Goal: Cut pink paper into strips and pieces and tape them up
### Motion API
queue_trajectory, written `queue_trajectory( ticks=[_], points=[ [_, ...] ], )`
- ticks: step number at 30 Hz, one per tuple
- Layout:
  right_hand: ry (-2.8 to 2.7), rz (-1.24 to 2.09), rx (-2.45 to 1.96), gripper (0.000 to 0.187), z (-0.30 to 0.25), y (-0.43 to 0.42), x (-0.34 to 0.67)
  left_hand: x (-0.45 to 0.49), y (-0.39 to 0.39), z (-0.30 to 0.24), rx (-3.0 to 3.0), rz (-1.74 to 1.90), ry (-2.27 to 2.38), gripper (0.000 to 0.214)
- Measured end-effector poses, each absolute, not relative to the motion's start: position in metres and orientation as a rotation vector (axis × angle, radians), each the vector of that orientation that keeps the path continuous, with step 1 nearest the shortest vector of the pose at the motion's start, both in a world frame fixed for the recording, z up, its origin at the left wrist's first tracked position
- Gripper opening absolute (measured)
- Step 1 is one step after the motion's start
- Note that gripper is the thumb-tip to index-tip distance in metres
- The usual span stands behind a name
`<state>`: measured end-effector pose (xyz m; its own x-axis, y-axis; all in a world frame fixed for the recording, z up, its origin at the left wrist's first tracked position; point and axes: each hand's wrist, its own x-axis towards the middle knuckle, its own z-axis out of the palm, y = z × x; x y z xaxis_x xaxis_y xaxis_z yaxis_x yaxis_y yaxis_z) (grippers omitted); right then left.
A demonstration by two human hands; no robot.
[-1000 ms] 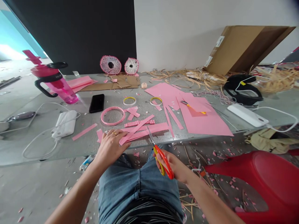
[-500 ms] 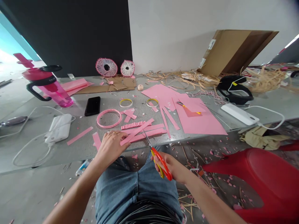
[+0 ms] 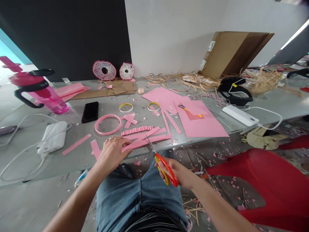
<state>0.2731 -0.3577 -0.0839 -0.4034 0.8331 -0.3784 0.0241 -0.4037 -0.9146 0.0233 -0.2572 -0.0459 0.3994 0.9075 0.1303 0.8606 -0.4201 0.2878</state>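
Note:
My left hand (image 3: 114,149) pinches the near end of a pink paper strip (image 3: 140,138) at the table's front edge. In my right hand (image 3: 174,170) is a pair of scissors (image 3: 166,169) with red and yellow handles, its blades pointing up and left and meeting the strip. Other pink strips lie beneath and beside that one. Just behind them is a pleated pink paper strip (image 3: 136,130). A pink paper ring (image 3: 108,124) lies beyond my left hand. Whether the blades are parted around the strip is too small to tell.
Pink paper sheets (image 3: 202,125) lie right of centre with a second pair of scissors (image 3: 190,110) on them. Two tape rolls, one a tape roll (image 3: 126,108), a phone (image 3: 90,112), a pink bottle (image 3: 45,91) and a white power bank (image 3: 240,115) stand around. A red stool (image 3: 272,180) is at right.
The view has turned slightly, so the table's things sit further left. Both hands keep their hold on the strip and the scissors, with little other movement.

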Motion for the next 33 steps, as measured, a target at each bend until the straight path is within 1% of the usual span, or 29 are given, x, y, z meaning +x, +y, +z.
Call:
queue_trajectory(
  ticks=[3, 7, 13, 22, 27, 33],
  points=[
    [-1.209, 1.866, -1.247, 0.069, -0.079, -0.363, 0.277, 0.024, -0.257, -0.046, 2.504, 0.409, 1.547, 0.022],
    [-1.194, 1.884, -1.225, 0.070, -0.074, -0.372, 0.283, 0.025, -0.258, -0.047, 2.500, 0.431, 1.542, 0.022],
    [-1.163, 1.937, -1.193, 0.082, -0.072, -0.376, 0.286, 0.026, -0.259, -0.047, 2.501, 0.448, 1.569, 0.023],
    [-1.256, 1.887, -1.233, 0.071, -0.077, -0.362, 0.273, 0.028, -0.262, -0.049, 2.515, 0.436, 1.511, 0.027],
    [-1.212, 1.907, -1.207, 0.069, -0.081, -0.364, 0.270, 0.009, -0.270, -0.045, 2.515, 0.467, 1.569, 0.038],
    [-1.195, 1.937, -1.200, 0.067, -0.089, -0.367, 0.274, -0.023, -0.294, -0.038, 2.456, 0.445, 1.733, 0.033]
  ],
)
